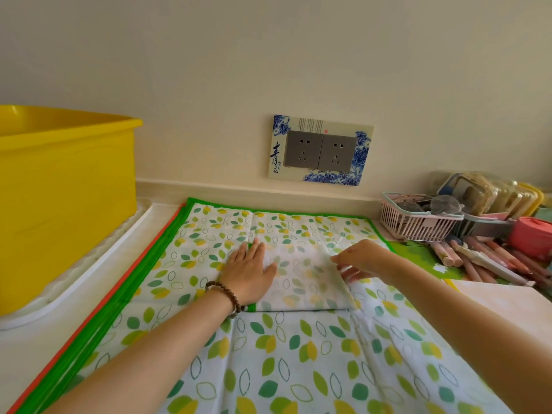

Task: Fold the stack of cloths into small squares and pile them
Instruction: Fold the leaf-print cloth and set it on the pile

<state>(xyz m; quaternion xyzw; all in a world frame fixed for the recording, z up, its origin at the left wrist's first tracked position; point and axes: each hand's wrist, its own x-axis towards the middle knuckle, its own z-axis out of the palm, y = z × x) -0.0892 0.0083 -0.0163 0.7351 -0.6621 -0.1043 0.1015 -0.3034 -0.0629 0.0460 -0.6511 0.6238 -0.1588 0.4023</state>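
Note:
A stack of white cloths (298, 354) printed with green and yellow leaves lies flat on the counter, its green and orange hems showing at the left. On top of it lies one cloth folded to a small rectangle (307, 282), pale side up. My left hand (249, 271) presses flat on the left part of that folded cloth, fingers straight, a bead bracelet on the wrist. My right hand (363, 261) is at the folded cloth's right edge, with its fingertips on the raised fold there.
A yellow plastic tub (59, 204) stands on a white tray at the left. Along the back wall is a double socket (321, 150). At the right stand a pink basket (418, 219), packets, a pink container and several pens (484, 261).

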